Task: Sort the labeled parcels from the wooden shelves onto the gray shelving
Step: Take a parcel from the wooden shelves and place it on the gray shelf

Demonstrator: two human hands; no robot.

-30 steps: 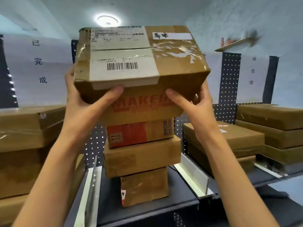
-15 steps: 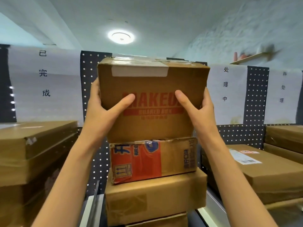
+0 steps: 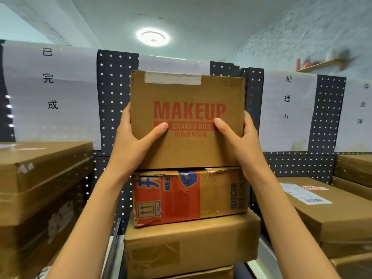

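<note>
A brown cardboard parcel printed "MAKEUP SHARED BOX" in red (image 3: pixel 187 93) rests on top of a stack in the middle bay of the gray shelving. My left hand (image 3: pixel 136 137) grips its left side and my right hand (image 3: pixel 239 137) grips its right side, thumbs on the front face. Under it lies an orange and blue printed carton (image 3: pixel 187 196), then a plain brown parcel (image 3: pixel 191 244). The parcel's top label is hidden from this angle.
A dark pegboard back panel (image 3: pixel 114 93) carries white paper signs. Stacked flat brown parcels (image 3: pixel 40 188) fill the left bay. More flat parcels, one with a barcode label (image 3: pixel 314 200), fill the right bay. Metal dividers (image 3: pixel 114 244) separate the bays.
Both hands carried the makeup parcel forward and lowered it level onto the orange carton. Its labeled top, visible before, is now out of sight.
</note>
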